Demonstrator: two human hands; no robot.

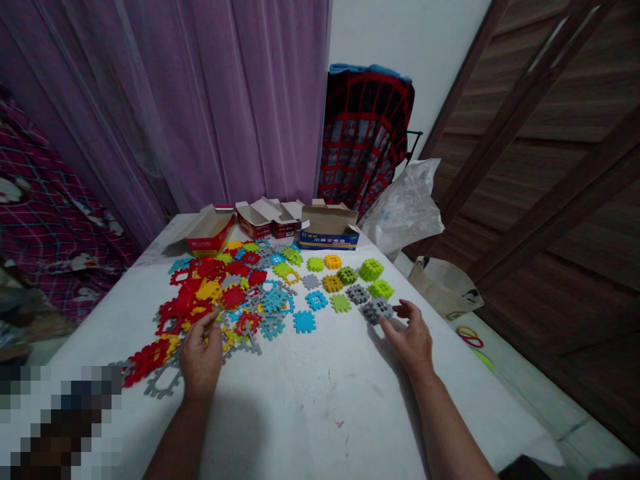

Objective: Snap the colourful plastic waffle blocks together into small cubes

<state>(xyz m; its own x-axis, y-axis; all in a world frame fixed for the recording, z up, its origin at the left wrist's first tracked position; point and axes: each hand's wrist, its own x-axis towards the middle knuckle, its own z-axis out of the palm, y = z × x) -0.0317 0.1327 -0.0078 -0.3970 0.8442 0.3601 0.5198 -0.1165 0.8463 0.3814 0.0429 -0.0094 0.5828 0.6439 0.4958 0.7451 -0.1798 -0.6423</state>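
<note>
My left hand point(203, 353) is over the near edge of a heap of interlocking plastic building pieces point(233, 297) in red, yellow, grey, blue and green. Its fingers are curled together, and a small yellow-green bit shows at their tips; what they hold is mostly hidden. On the right, my right hand point(411, 337) has its thumb and fingertips at the right edge of a grey building block point(377, 311). Beside this block are a dark grey block point(358, 294), green blocks point(371, 269) and a yellow block point(333, 283). Nearer the middle lies a flat blue piece point(305, 322).
Open cardboard boxes, one red point(213, 233) and one blue point(329, 235) among them, line the far edge of the white table point(310, 407). A clear plastic bag point(407, 207) hangs behind the right edge. Below stands a beige bag point(445, 287), near scissors point(470, 337).
</note>
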